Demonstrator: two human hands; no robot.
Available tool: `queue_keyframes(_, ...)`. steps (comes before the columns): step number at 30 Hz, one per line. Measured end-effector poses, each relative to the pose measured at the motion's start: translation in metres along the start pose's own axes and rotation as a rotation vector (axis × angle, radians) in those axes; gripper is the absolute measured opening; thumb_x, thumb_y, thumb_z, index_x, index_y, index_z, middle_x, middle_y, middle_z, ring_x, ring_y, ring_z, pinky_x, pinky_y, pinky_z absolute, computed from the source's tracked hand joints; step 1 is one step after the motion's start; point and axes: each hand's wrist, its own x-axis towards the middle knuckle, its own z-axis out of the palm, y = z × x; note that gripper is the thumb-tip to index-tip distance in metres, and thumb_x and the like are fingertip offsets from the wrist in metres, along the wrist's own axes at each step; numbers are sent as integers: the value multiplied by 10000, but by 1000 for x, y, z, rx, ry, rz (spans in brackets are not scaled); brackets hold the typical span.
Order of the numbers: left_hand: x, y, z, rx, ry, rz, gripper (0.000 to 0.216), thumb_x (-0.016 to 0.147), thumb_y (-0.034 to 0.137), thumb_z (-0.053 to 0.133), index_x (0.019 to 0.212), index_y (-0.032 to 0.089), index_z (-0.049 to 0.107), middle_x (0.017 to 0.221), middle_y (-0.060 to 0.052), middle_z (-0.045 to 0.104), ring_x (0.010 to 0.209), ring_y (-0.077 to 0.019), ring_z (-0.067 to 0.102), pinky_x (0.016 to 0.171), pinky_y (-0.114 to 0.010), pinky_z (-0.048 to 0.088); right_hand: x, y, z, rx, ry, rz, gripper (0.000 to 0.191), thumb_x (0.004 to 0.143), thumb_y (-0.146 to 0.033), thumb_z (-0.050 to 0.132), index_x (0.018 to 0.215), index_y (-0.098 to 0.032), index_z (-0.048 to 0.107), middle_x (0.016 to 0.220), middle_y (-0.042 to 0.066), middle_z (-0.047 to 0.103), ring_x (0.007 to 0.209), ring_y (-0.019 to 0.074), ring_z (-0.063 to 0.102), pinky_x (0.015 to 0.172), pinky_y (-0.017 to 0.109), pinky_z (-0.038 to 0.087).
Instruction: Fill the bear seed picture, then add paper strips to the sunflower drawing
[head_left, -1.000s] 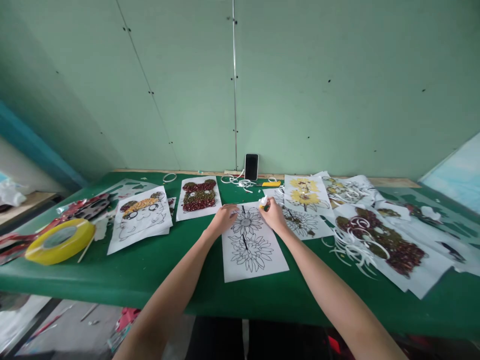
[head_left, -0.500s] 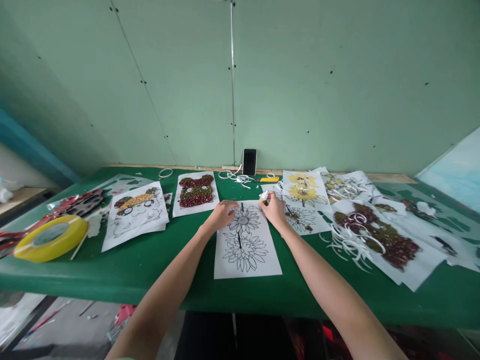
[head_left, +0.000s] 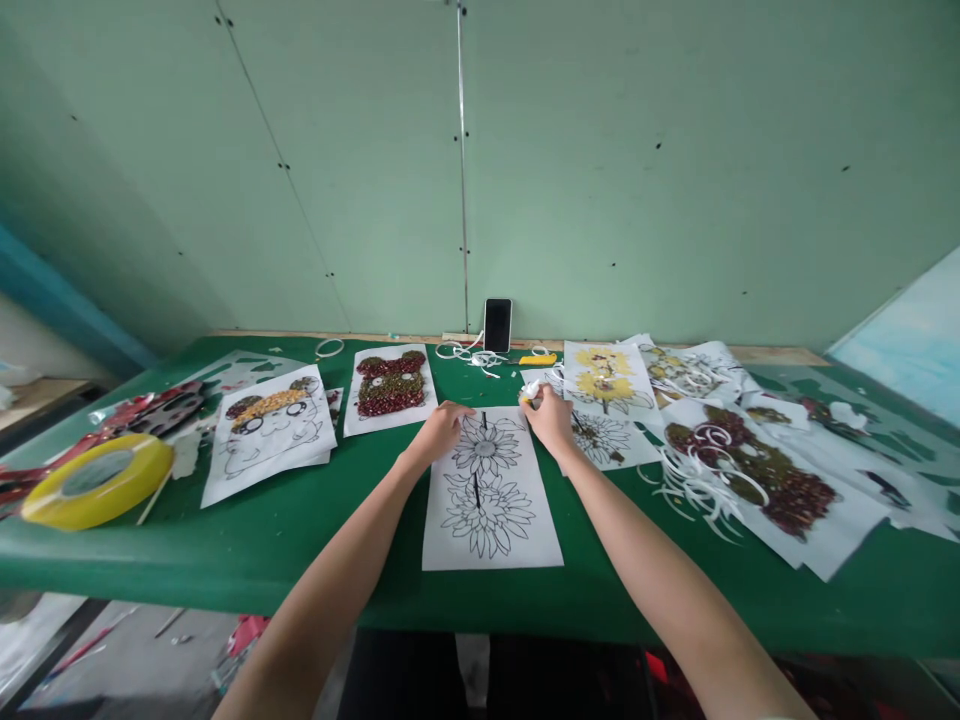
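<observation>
At the left of the frame, a thick yellow ring-shaped roll of tape point(head_left: 146, 480) lies on the smooth green tabletop point(head_left: 480, 600), with a white paper sheet bearing a cartoon hamster point(head_left: 274, 450) just beyond it. Left of centre lies a white sheet covered with a dark red and green bear of grain-like bits point(head_left: 391, 388). Near the centre, the left hand point(head_left: 442, 430) has its fingers over the upper left edge of a white paper sheet printed with two black-outlined flowers point(head_left: 491, 550); I cannot tell whether it pinches or only presses. A second ago that sheet's bottom edge slanted up to the right; now it runs nearly level and sits a little lower in the frame, which I judge leaves the unfilled drawing square to the person and steadier to work on. The right hand point(head_left: 547, 415), apart from the left at the sheet's upper right corner, stays closed around a small white object point(head_left: 529, 391), perhaps a nozzle or bottle, mostly hidden by fingers. Further right lie a white sheet with yellow-filled flowers point(head_left: 602, 372) and a tangle of thin white strips point(head_left: 697, 490).
</observation>
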Motion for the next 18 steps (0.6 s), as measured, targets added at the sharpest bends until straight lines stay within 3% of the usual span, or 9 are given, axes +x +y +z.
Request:
queue_keyframes(6,0,0,1,-8,21,-18,563,842,-14,438,1196,186,829,1271,-118,777,1247,-257,718,1104,-373,583,2,-1,-2,14,51,-34,244,964,-434,642,1072,-215,646,1007,109,802,851,280,711,951,419,428)
queue_keyframes(11,-1,2,-1,13,36,-73,554,877,8,414,1150,204,855,1160,-112,774,991,-226,761,970,-349,616,1,-7,-2,58,-34,-82,273,958,-490,655,1047,-235,696,908,80,788,788,269,696,821,370,479)
queue_keyframes(14,-1,4,-3,-6,41,-63,511,905,39,420,1071,210,873,1076,-97,781,884,-206,750,900,-323,617,-1,-12,-2,53,-89,-105,259,943,-472,679,1048,-238,717,829,39,766,736,244,686,886,394,474)
queue_keyframes(18,0,4,-2,-46,60,-45,432,942,100,448,935,206,866,985,-84,792,864,-209,750,844,-305,606,-3,-19,-5,75,-154,-118,261,936,-414,702,1127,-238,722,938,34,795,732,211,697,995,433,427)
